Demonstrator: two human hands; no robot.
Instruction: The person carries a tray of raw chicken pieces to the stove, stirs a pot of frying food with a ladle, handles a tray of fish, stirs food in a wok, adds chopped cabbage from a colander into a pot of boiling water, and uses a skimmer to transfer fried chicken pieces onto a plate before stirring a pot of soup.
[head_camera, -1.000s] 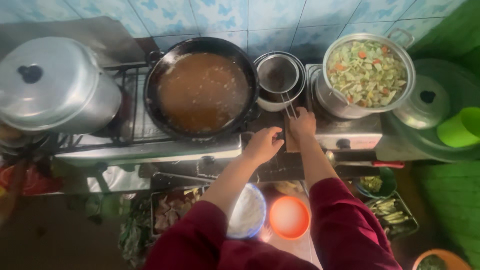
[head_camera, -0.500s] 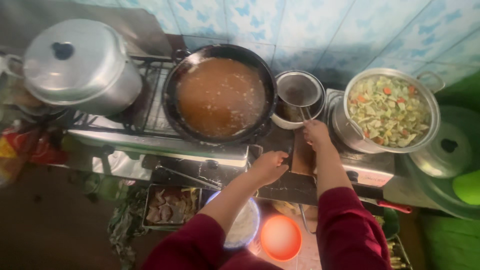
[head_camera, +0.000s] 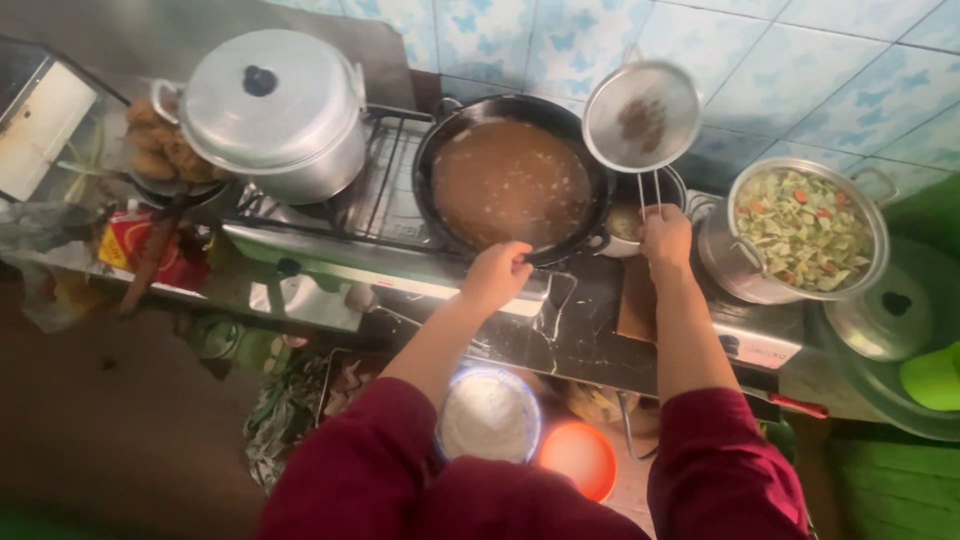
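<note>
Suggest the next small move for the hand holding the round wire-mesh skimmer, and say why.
Probably lower the round wire-mesh skimmer leftwards into the black wok of brown liquid. The right hand holds its wire handle with the mesh raised above the wok's right rim, some dark bits on it. The left hand already rests at the wok's near rim, seemingly steadying it.

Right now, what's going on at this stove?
A person in dark red sleeves stands at a gas stove. The right hand holds a wire-mesh strainer by its handle, lifted above a small bowl beside a black wok of brown liquid. The left hand rests at the wok's near rim. A lidded metal pot sits to the left, and an open pot of chopped vegetables to the right.
</note>
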